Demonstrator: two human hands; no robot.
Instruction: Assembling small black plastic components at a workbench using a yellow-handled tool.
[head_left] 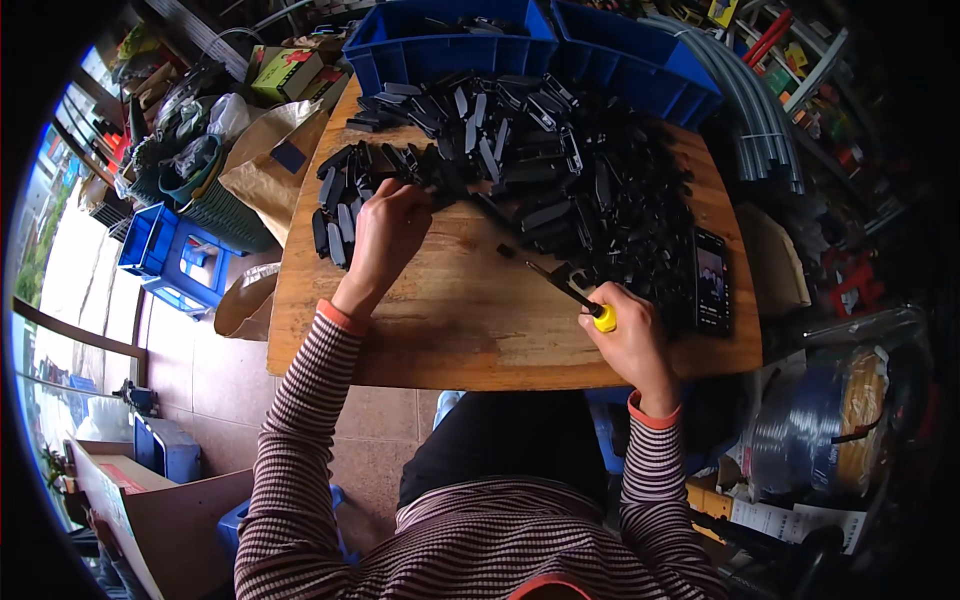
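Daylight is filling a cluttered workshop through the window point(75, 245) at far left, well apart from the wooden table point(440, 330). Between that window and the table, a blue plastic stool point(150, 240) is standing on the tiled floor, and a brown paper bag point(262, 175) is leaning beside the table's left edge. Over the table's left half, the left hand point(392, 222) is resting at the edge of the black parts, its fingers bent close together; whether they are pinching one, I cannot tell. A blue crate point(455, 64) is sitting at the table's far edge. Near the table's middle, a small black piece point(506, 251) is lying just beyond a screwdriver tip. Behind it, the black plastic parts point(545, 205) are spreading in a heap across the table's far and right side. Right of the table's middle, the yellow-handled screwdriver point(604, 318) is pointing away and leftward, and the right hand point(628, 328) is wrapping its handle firmly. For good handling, bracing any part flat on the table, lining the tip up straight before pressing, and having the left fingertips out of its path would be serving well. By the table's right edge, a smartphone point(711, 285) is lying face up.
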